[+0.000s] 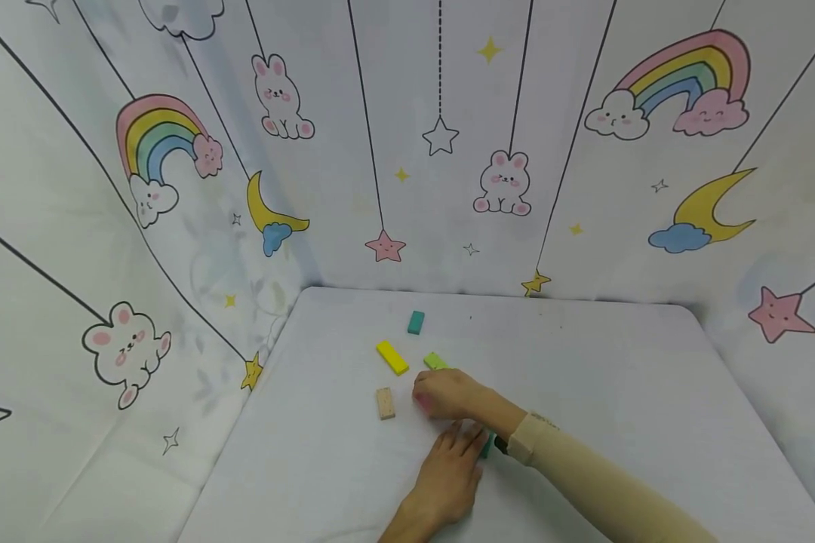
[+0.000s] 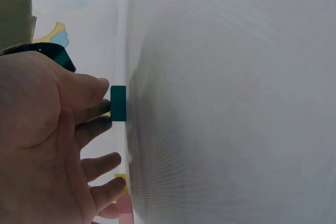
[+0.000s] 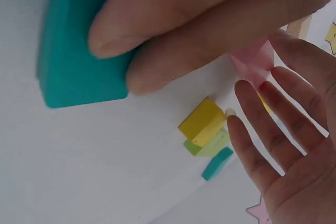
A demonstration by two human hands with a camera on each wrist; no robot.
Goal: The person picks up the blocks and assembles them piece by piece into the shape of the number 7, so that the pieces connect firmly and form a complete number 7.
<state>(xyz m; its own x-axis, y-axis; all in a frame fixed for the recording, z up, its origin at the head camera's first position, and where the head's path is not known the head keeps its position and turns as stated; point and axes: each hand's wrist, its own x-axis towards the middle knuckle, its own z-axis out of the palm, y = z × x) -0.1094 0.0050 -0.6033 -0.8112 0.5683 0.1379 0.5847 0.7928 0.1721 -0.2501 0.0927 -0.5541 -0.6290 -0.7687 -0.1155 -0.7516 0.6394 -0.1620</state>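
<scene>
My left hand (image 1: 448,471) lies low, its fingers fairly straight and spread. Two of its fingertips touch the teal block (image 3: 79,77), seen large in the right wrist view; in the left wrist view the same teal block (image 2: 118,103) sits at the thumb and fingertips. Just beyond, my right hand (image 1: 448,394) pinches a pink block (image 3: 254,64) between thumb and forefinger, mostly hidden by the hand from above. Below its outer fingers in the right wrist view stands a yellow block (image 3: 203,121), which the head view hides.
A lime-green block (image 1: 436,360) lies just past my right hand. To the left are a long yellow block (image 1: 392,357) and a wooden block (image 1: 385,403); a second teal block (image 1: 416,323) is farther back. The white table (image 1: 584,362) meets patterned cloth walls behind.
</scene>
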